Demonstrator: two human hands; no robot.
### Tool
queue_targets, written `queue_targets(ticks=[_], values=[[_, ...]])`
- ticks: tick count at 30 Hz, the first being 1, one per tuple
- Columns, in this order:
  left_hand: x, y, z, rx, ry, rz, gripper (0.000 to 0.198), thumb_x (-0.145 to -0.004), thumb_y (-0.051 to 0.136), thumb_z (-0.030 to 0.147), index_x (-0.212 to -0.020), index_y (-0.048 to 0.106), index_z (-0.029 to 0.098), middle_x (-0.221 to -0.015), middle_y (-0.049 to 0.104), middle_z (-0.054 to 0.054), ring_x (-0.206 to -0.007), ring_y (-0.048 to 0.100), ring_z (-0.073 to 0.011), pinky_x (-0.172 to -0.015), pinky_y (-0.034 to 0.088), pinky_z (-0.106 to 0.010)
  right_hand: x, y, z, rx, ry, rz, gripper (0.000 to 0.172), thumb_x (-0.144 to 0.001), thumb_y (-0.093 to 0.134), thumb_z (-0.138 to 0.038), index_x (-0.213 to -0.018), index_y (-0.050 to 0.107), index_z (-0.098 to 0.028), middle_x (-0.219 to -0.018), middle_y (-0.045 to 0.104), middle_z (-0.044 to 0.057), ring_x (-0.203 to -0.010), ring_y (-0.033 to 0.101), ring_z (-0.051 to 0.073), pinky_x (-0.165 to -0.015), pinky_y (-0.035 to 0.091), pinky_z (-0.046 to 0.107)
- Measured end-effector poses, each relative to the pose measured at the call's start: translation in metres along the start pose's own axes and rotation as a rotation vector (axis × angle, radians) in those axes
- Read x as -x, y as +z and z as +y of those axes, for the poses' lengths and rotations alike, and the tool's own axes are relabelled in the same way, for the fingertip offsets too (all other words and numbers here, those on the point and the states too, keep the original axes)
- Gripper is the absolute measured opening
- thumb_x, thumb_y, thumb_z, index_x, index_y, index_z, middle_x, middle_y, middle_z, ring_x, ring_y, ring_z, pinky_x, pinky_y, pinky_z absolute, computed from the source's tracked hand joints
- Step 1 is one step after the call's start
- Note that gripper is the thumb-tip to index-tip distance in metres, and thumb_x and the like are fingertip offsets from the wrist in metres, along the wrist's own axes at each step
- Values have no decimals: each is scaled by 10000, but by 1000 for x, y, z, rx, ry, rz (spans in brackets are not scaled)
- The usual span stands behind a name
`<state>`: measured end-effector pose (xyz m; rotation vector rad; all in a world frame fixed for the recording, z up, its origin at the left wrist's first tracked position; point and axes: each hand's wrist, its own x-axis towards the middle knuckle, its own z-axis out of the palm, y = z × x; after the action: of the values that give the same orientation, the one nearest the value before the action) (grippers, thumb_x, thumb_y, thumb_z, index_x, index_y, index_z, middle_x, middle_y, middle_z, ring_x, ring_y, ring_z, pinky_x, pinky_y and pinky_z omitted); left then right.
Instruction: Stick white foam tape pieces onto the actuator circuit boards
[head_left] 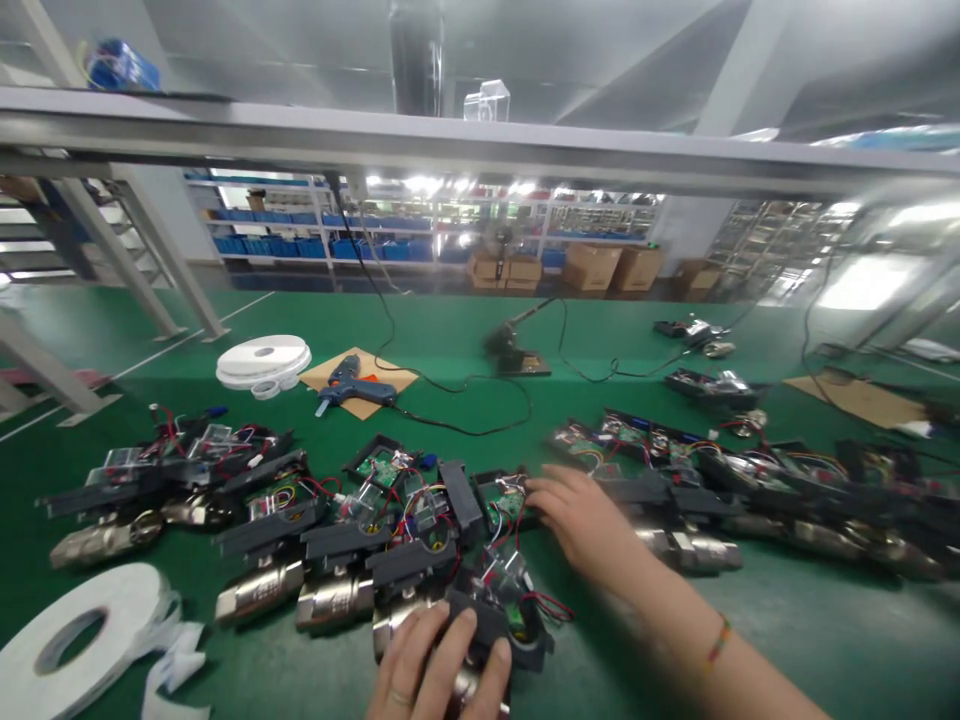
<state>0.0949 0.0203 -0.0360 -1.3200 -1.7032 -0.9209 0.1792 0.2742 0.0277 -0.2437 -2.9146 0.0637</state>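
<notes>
Close to me, my left hand (442,665) is curled over a metal valve (471,690) with a dark plastic housing (487,625). A ring is on one finger; the thumb is out of sight. Clear plastic parts (504,572) and red wires (551,605) stick out of that housing. Farther up, my right hand (574,510) has its fingertips closed at the right edge of a black casing (484,490) with a green circuit board (504,503) inside. Its thumb is hidden. Similar valves with metal bodies (335,598) lie left of my hands.
More valve assemblies (701,550) line the right side, and others (105,540) the left. A tape roll (82,640) lies front left. Behind are a glue gun (356,388) on cardboard, its black cord (480,430), a white spool (262,360) and a stand (517,355). A shelf beam (480,140) crosses above.
</notes>
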Motion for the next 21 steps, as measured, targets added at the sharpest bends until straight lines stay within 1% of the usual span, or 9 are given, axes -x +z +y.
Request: queue_targets(ticks=[2, 3, 7, 9, 12, 15, 18, 20, 21], values=[[3, 11, 11, 45, -49, 13, 266, -918, 547, 252, -1057, 751, 350, -1100, 697, -22, -1145, 618, -246, -993, 529, -364, 1, -2, 3, 22, 17, -12, 330, -892, 510, -32, -1123, 698, -174, -1296, 669, 81, -1306, 501, 348, -1074, 441, 583], [3, 18, 19, 64, -87, 59, 278, -888, 550, 212, -1029, 758, 331, -1091, 695, -36, -1159, 611, -260, -961, 547, -362, 2, -2, 5, 32, 23, -18, 338, -888, 507, -25, -1125, 701, -169, -1299, 668, 84, -1318, 494, 350, -1083, 439, 584], [-4, 57, 65, 98, -335, 422, 248, -866, 535, 198, -898, 760, 298, -941, 696, -58, -1127, 618, -256, -892, 560, -349, 1, -4, 10, 59, 28, -52, 403, -842, 479, 32, -1113, 721, -142, -1314, 663, 107, -1395, 439, 340, -1146, 401, 577], [-9, 74, 87, 75, -343, 440, 270, -886, 502, 212, -889, 761, 289, -918, 700, -62, -1118, 616, -272, -837, 554, -345, -1, -6, 13, 65, 20, -76, 450, -791, 461, 71, -1092, 733, -124, -1316, 661, 124, -1427, 405, 336, -1170, 384, 574], [-15, 86, 104, 47, -257, 329, 269, -909, 493, 293, -951, 759, 295, -984, 708, -62, -1094, 617, -302, -758, 546, -361, -3, -11, 18, 67, 6, -104, 500, -711, 446, 107, -1051, 748, -100, -1302, 666, 144, -1433, 401, 335, -1169, 413, 539], [-24, 78, 89, 73, -227, 308, 201, -909, 559, 352, -996, 738, 330, -1047, 709, -43, -1048, 640, -252, -795, 526, -358, -1, -20, 25, 73, 1, -90, 553, -716, 409, 113, -1121, 731, -83, -1306, 660, 162, -1419, 426, 332, -1159, 434, 532], [-34, 51, 44, 31, -200, 315, 231, -958, 521, 399, -1033, 734, 353, -1089, 706, -35, -1097, 633, -228, -954, 459, -402, 2, -30, 23, 40, 24, -9, 492, -861, 396, 8, -1260, 666, -93, -1363, 617, 175, -1386, 469, 338, -1135, 442, 579], [-37, 30, 10, -61, -227, 175, 282, -965, 528, 443, -1151, 710, 334, -1207, 671, -73, -1195, 587, -273, -1017, 408, -439, -2, -36, 10, -55, 36, 33, 436, -958, 445, -157, -1370, 587, -152, -1450, 547, 148, -1394, 462, 322, -1146, 424, 581], [-37, 21, -4, -109, -265, 75, 329, -961, 542, 460, -1220, 682, 311, -1286, 635, -97, -1248, 551, -304, -1046, 376, -465, -7, -39, 0, -121, 32, 27, 467, -971, 491, -235, -1435, 522, -190, -1509, 486, 124, -1418, 431, 307, -1165, 403, 569]])
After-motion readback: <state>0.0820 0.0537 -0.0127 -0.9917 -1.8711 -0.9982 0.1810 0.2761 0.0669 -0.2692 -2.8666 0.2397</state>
